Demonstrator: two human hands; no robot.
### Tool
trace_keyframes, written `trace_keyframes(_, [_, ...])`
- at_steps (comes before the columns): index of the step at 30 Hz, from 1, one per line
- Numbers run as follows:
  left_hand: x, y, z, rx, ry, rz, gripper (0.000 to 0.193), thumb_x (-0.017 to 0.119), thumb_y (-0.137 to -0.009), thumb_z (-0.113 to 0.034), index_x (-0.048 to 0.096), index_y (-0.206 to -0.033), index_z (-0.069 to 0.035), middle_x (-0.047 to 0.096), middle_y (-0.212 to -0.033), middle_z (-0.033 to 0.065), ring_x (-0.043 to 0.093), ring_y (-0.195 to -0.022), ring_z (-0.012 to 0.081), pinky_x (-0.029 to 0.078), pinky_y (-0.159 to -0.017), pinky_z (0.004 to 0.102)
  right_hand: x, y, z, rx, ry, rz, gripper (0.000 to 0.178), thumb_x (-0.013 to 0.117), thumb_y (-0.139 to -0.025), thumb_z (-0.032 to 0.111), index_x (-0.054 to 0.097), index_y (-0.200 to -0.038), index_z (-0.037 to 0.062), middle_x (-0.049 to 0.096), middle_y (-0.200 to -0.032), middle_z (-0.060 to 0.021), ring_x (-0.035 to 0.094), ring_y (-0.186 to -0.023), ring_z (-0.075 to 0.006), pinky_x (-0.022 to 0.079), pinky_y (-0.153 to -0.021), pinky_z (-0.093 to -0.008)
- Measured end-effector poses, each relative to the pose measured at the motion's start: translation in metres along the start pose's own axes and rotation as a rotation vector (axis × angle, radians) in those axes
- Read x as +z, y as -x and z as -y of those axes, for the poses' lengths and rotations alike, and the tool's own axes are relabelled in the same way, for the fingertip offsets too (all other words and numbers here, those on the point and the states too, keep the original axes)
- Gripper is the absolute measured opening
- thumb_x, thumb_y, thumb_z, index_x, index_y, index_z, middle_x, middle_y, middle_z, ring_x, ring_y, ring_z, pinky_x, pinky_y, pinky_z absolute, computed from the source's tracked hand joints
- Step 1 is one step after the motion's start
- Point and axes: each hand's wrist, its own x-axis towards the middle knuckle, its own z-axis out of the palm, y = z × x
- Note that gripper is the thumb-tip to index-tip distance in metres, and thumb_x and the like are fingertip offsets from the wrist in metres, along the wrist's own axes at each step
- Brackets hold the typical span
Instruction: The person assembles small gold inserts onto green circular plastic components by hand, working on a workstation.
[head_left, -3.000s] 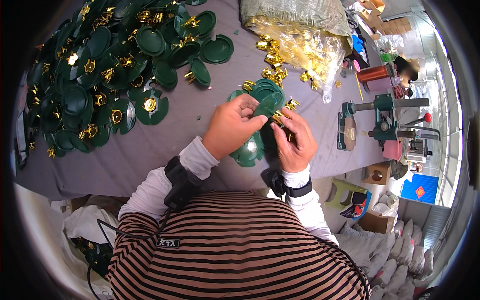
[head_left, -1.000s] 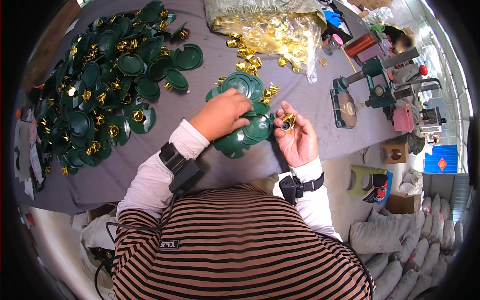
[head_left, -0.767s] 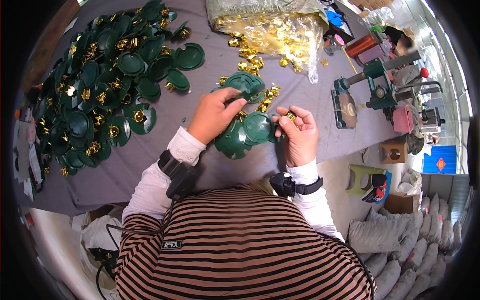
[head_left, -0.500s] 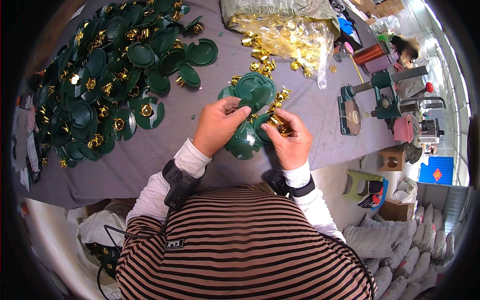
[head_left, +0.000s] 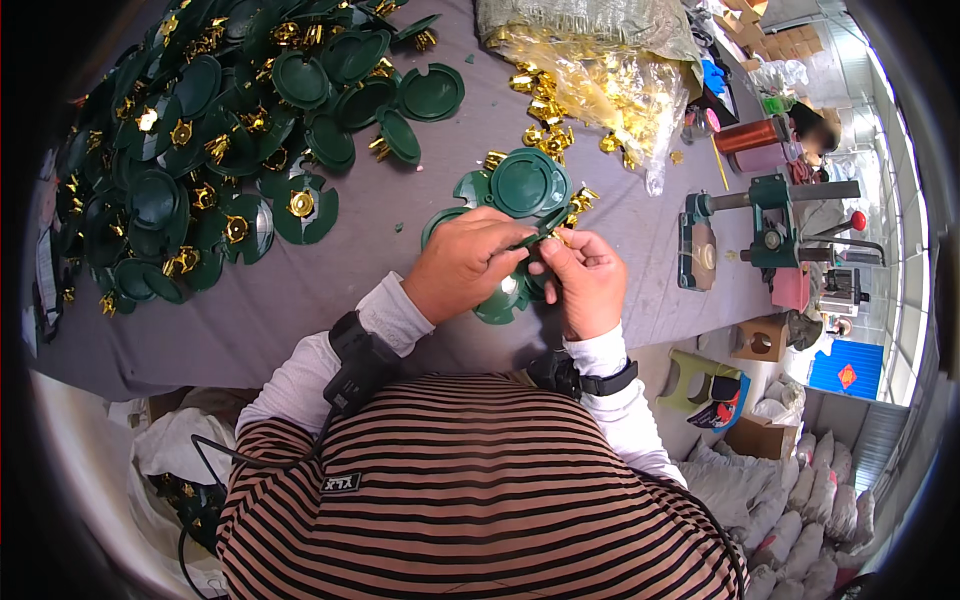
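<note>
Visibly lettered label (head_left: 340, 483), left hand (head_left: 460, 265) pinching disc (head_left: 547, 229)

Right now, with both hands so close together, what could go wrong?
The disc is nearly edge-on to the camera between the left hand and right hand, so it might slip or flex.
The clip in the right hand is mostly hidden by fingers, so a poor grip on it could go unnoticed.
Both hands hover close over loose discs, with spare clips just beyond; a bump may nudge them.
</note>
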Motion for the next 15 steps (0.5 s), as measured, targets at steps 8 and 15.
trace_keyframes(8, [-0.014,-0.018,0.003,-0.075,-0.179,-0.085,0.020,0.067,-0.080,-0.009,0.067,-0.099,-0.001,0.068,-0.092,0.0126,0.065,-0.086,0.0226,0.051,-0.075,0.0317,-0.013,-0.003,-0.013,0.103,-0.349,0.163,0.024,0.064,-0.089,0.015,0.056,-0.105,-0.0011,0.066,-0.091,-0.0104,0.061,-0.074,-0.0127,0.047,-0.052,-0.0210])
trace_keyframes(15, [-0.073,-0.075,-0.002,0.227,-0.823,-0.483,0.046,0.069,-0.077,-0.013,0.057,-0.121,-0.006,0.058,-0.120,0.0124,0.055,-0.107,0.0284,0.045,-0.089,0.0366,-0.050,0.009,-0.005,-0.020,-0.649,0.124,0.026,0.055,-0.088,0.001,0.052,-0.114,0.0008,0.058,-0.111,-0.0155,0.059,-0.101,-0.0254,0.048,-0.094,-0.0380])
